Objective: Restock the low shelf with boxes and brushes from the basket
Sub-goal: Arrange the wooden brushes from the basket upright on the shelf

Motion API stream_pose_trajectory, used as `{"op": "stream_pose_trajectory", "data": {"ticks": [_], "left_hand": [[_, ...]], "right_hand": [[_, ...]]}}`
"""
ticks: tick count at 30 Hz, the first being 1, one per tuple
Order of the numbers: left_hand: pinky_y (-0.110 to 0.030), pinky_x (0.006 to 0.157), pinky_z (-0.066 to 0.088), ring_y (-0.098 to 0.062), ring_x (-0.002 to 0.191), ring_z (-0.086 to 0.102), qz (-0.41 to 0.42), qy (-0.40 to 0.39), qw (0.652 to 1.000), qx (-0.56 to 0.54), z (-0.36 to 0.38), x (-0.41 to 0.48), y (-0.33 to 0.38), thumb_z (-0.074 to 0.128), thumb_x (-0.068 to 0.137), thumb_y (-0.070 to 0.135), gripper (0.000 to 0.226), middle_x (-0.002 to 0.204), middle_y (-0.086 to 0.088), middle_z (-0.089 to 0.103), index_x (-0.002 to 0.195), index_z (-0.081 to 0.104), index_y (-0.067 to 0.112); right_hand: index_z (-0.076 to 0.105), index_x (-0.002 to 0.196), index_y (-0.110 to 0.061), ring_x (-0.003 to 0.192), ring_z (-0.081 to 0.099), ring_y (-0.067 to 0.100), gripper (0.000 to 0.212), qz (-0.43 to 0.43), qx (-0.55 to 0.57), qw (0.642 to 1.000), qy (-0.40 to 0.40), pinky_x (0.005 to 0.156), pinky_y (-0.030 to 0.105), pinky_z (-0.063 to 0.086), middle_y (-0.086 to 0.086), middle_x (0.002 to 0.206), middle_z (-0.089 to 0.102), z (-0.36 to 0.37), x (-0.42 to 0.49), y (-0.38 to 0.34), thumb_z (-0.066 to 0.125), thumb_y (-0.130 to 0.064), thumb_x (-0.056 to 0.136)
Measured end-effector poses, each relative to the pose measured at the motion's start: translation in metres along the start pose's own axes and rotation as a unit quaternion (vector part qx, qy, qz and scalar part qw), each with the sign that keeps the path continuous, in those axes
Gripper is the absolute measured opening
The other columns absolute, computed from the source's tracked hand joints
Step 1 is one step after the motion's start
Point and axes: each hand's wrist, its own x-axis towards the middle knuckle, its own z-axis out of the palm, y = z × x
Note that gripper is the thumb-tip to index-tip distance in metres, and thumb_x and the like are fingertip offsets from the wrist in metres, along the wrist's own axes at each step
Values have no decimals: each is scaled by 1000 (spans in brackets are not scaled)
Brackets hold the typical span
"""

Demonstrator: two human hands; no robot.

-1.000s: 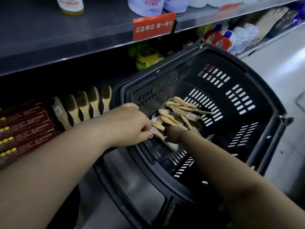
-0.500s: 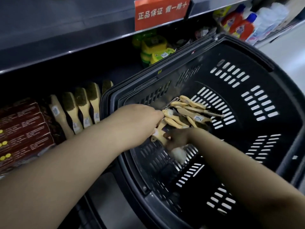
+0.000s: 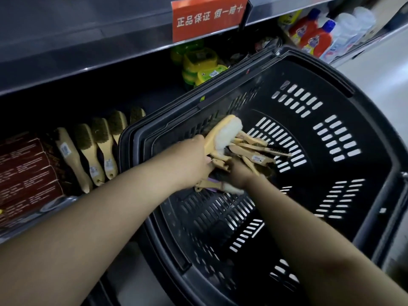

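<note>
A black slotted basket (image 3: 357, 129) leans against the low shelf. Inside it lies a pile of wooden-handled brushes (image 3: 258, 151). My left hand (image 3: 194, 160) grips the handle of a white-bristled brush (image 3: 223, 132) and holds it raised above the pile. My right hand (image 3: 239, 173) is down among the brushes, its fingers curled round several handles; another white-bristled brush (image 3: 223, 186) lies just below it. On the low shelf a row of wooden brushes (image 3: 92, 149) stands on edge beside stacked dark red boxes (image 3: 24, 173).
An upper shelf with a red label (image 3: 207, 16) overhangs the low shelf. Yellow-green packs (image 3: 203, 65) sit behind the basket, and red and white bottles (image 3: 320, 34) stand at the far right. The pale floor (image 3: 384, 69) shows to the right.
My left hand has lifted a white-bristled brush out of the pile. The right hand stays among the handles. The view has moved closer to the basket.
</note>
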Motion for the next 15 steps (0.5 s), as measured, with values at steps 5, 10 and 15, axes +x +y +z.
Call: {"op": "stream_pose_trajectory", "data": {"ticks": [5, 10, 15], "left_hand": [[-32, 69, 44, -24, 92, 59, -5, -65, 990, -125, 3, -2, -9, 43, 97, 22, 12, 103, -7, 60, 104, 46, 13], [-24, 55, 38, -18, 75, 57, -2, -20, 981, -193, 3, -3, -11, 54, 92, 18, 7, 85, -6, 64, 94, 60, 14], [-22, 56, 39, -11, 71, 54, -6, 3, 981, -194, 7, 0, -8, 52, 93, 16, 13, 84, -1, 61, 103, 60, 13]], "right_hand": [[25, 142, -12, 134, 30, 36, 54, 85, -187, 978, -43, 108, 46, 28, 14, 146, 31, 86, 8, 32, 44, -29, 94], [41, 138, -12, 123, 49, 29, 57, 18, -129, 970, -206, 99, 36, 41, 14, 136, 49, 64, -8, 35, 61, -31, 88], [47, 117, -19, 83, 60, 17, 33, 27, 159, 942, -293, 71, 31, 54, 2, 98, 60, -38, -38, 7, 62, -21, 88]]}}
